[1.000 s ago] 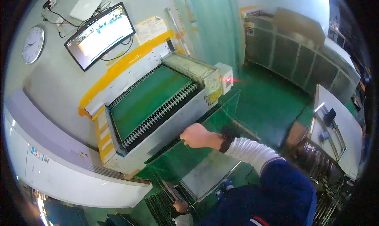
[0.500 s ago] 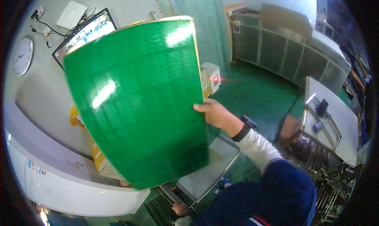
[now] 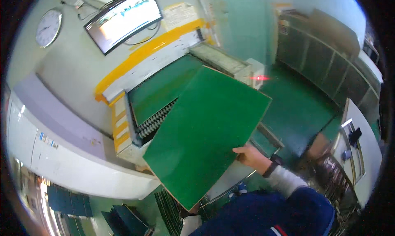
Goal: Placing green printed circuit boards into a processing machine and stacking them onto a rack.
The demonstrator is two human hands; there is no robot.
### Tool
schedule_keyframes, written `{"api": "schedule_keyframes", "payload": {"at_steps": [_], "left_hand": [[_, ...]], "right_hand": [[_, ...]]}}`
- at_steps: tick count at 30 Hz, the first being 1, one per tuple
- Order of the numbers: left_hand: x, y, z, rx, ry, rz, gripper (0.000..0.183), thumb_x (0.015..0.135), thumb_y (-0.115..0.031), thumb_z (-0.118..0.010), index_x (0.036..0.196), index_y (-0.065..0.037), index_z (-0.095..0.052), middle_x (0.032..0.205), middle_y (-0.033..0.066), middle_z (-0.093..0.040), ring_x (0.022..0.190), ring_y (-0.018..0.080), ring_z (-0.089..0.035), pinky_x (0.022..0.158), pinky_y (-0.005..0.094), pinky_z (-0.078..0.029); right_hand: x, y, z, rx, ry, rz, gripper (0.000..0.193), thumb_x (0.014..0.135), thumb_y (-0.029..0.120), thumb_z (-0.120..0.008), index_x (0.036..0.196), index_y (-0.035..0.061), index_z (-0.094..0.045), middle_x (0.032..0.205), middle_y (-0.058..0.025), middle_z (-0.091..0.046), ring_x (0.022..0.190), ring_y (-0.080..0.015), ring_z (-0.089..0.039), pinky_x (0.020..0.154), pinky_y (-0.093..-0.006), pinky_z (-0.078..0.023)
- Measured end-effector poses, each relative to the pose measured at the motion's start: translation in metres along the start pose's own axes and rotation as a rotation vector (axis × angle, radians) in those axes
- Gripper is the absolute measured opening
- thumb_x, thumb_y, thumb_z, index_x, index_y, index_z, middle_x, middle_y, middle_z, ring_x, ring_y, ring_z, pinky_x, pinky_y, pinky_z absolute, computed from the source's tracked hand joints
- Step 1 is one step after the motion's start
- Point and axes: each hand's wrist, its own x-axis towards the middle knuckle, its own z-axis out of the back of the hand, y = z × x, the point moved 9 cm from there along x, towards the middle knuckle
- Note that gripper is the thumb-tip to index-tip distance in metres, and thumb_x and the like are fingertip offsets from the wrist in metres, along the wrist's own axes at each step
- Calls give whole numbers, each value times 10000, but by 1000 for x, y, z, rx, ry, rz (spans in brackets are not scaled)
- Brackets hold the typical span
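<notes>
1. At centre of head view: large green panel (image 3: 205, 135), thin, flat, rectangular, held tilted over the machine's front edge; one corner points toward the red indicator light (image 3: 260, 77), opposite corner hangs low nr the person's body.
2. Right hand (image 3: 249, 155): closed on the panel's right edge, thumb on top, fingers underneath (hidden). Edge grip likely keeps the broad face untouched. Black wristwatch (image 3: 272, 165) on that wrist, white cuff, blue sleeve.
3. Left hand (image 3: 190, 213): mostly hidden below the panel's low corner; looks to be at that corner, but how far closed, or whether it grips, cannot be told.
4. Conveyor machine (image 3: 164, 100), behind panel: open bed w/ green surface and a row of rollers; yellow-striped front. A second green sheet appears to lie on the bed, flat.
5. Lower left: racks (image 3: 74, 201) w/ dark green boards stood on edge, close-packed.
6. Background: wall clock (image 3: 48, 28), monitor (image 3: 123, 19), grey cabinets (image 3: 321, 50) at right, green floor.
</notes>
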Motion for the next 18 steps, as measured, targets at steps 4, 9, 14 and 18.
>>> {"api": "schedule_keyframes", "payload": {"at_steps": [4, 9, 14, 18], "left_hand": [[-6, -4, 4, 12, -3, 21, 484, 778, -304, -688, 1155, -36, -544, 1039, 204, -534, 922, 385, -588, 773, 479, -518], [-12, 0, 15, -11, -55, 47, 491, 774, -311, -704, 1155, -45, -545, 1018, 171, -539, 910, 360, -590, 761, 474, -520], [-21, -37, 31, -4, -19, 50, 453, 780, -331, -669, 1119, -47, -570, 1067, 220, -543, 940, 398, -588, 792, 485, -511], [9, 84, -16, -415, 5, 285, 415, 755, -342, -654, 1061, -65, -609, 1142, 217, -555, 978, 404, -606, 822, 491, -510]], "right_hand": [[-17, 7, -8, 261, -6, -77, 394, 867, 9, -546, 1257, 47, -498, 1230, -95, -559, 1124, -256, -547, 930, -411, -460], [-12, 10, -10, 322, -111, -78, 218, 847, 59, -630, 1063, 46, -599, 974, -85, -646, 871, -242, -627, 781, -371, -520], [19, -10, 39, 281, -151, -104, 114, 855, 77, -632, 955, 31, -601, 911, -74, -636, 826, -217, -626, 739, -353, -525], [40, -21, -7, 327, -53, -142, 167, 868, 65, -604, 1028, 27, -575, 1008, -81, -619, 914, -224, -602, 813, -366, -502]]}}
